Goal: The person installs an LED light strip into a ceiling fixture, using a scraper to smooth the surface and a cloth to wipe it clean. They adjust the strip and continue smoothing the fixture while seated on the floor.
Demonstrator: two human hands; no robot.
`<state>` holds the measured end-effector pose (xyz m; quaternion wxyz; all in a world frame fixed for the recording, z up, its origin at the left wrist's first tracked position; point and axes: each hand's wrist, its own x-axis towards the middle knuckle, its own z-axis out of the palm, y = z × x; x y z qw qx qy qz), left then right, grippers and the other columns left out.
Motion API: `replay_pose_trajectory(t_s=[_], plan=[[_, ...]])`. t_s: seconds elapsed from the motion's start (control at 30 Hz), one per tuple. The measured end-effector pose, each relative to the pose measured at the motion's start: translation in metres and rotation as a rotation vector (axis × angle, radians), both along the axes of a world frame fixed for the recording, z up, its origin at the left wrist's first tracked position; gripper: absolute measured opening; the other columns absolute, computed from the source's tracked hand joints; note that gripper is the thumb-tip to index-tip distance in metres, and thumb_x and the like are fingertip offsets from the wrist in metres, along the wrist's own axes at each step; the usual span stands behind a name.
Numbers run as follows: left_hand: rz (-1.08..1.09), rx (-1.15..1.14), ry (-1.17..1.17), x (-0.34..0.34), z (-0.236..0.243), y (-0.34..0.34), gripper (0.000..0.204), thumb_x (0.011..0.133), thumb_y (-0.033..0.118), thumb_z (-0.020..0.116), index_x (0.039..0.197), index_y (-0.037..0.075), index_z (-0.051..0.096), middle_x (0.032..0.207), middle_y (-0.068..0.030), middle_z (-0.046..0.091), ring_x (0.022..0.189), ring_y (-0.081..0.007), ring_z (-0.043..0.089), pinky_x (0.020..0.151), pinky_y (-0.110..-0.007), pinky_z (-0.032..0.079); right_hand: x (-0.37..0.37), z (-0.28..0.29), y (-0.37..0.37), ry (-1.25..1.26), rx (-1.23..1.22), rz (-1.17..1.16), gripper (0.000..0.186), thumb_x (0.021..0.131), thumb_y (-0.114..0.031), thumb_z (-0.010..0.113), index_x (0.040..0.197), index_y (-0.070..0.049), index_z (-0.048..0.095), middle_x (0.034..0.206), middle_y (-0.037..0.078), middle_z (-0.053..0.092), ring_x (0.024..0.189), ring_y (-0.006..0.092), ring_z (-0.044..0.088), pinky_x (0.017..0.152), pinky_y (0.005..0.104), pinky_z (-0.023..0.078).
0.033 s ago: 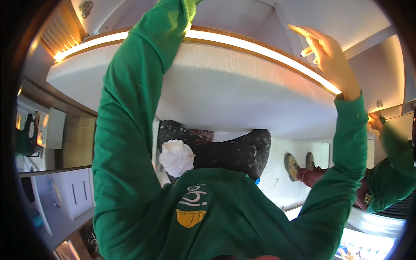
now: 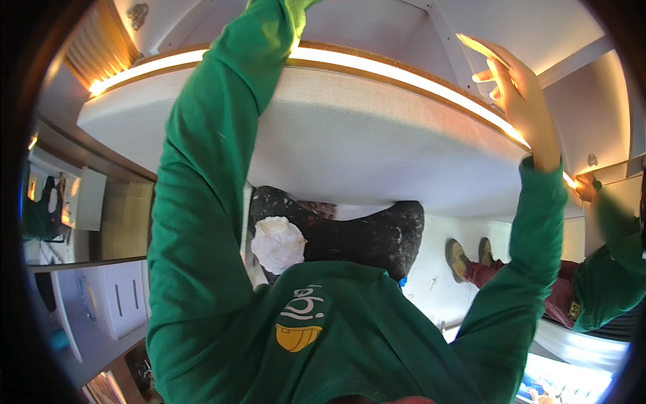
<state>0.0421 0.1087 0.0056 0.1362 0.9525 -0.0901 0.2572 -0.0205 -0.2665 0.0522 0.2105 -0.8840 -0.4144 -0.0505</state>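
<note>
A glowing light strip (image 2: 377,65) runs along the top edge of a pale, fabric-like panel (image 2: 363,128) in front of me. My left arm (image 2: 222,114) in its green sleeve reaches over the strip, and its hand lies beyond the upper edge of the picture. Past the strip's right part, my right hand (image 2: 517,87) is raised with its fingers apart, nothing visible in it. Whether its fingertips touch the surface behind is unclear. Over my dark, white-flecked trousers (image 2: 363,232) lies a crumpled, round white thing (image 2: 279,244), perhaps a cloth, away from both hands.
At the right, another person in a green top (image 2: 609,289) and maroon trousers reaches a hand (image 2: 587,188) toward the wall. Their shoes (image 2: 457,259) stand on the pale floor. White cabinetry (image 2: 121,299) is on the left. Slatted wood (image 2: 101,50) borders the strip's left end.
The view has shifted slightly. My right hand has turned a little at the wrist, its fingers still apart. My left arm keeps reaching over the strip.
</note>
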Motion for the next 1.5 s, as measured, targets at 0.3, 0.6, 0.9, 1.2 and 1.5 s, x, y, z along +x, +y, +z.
replay_pose_trajectory(t_s=[0.3,0.6,0.9,1.2,1.5], plan=[[0.178,-0.006,0.183,-0.122,-0.026,0.025,0.057,0.099,0.048,0.058,0.143,0.012,0.058,0.142,-0.0178,0.059,0.129,-0.0326,0.057,0.103,-0.043,0.048,-0.108,-0.178,-0.180,0.204,0.894,-0.391,0.046,0.110,-0.030,0.047,0.140,0.004,0.056,0.127,0.019,0.068,0.107,0.0241,0.070,0.081,0.0296,0.052],[0.627,0.119,0.341,-0.223,-0.044,0.026,0.104,0.093,0.077,0.049,0.149,-0.011,0.042,0.154,-0.0311,0.042,0.147,-0.0435,0.034,0.122,-0.053,0.026,-0.131,-0.338,-0.302,0.450,1.353,-0.854,0.035,0.107,-0.031,0.058,0.126,-0.002,0.059,0.112,0.017,0.074,0.106,0.0223,0.072,0.083,0.0310,0.049],[-0.013,0.238,0.204,-0.138,-0.056,-0.170,0.122,0.086,0.083,0.054,0.150,-0.018,0.032,0.157,-0.0380,0.031,0.151,-0.0485,0.026,0.125,-0.050,0.022,-0.107,-0.329,-0.242,0.466,1.372,-0.610,0.039,0.109,-0.028,0.053,0.133,0.002,0.058,0.117,0.013,0.071,0.103,0.0207,0.071,0.078,0.0286,0.050],[-0.923,-0.272,0.477,-0.106,-0.032,-0.346,0.085,0.094,0.060,0.065,0.147,-0.004,0.047,0.141,-0.0233,0.059,0.133,-0.0359,0.055,0.115,-0.042,0.041,-0.152,-0.305,-0.239,0.466,1.371,-0.684,0.041,0.109,-0.029,0.052,0.134,0.003,0.058,0.124,0.011,0.067,0.105,0.0212,0.070,0.078,0.0297,0.051],[-0.905,-0.143,0.236,-0.130,-0.028,-0.318,0.071,0.091,0.028,0.078,0.151,0.004,0.047,0.138,-0.0135,0.063,0.129,-0.0245,0.060,0.110,-0.037,0.045,-0.154,-0.243,-0.218,0.372,1.235,-0.544,0.031,0.106,-0.019,0.056,0.122,0.005,0.063,0.104,0.006,0.066,0.095,0.0134,0.060,0.084,0.0301,0.050]])
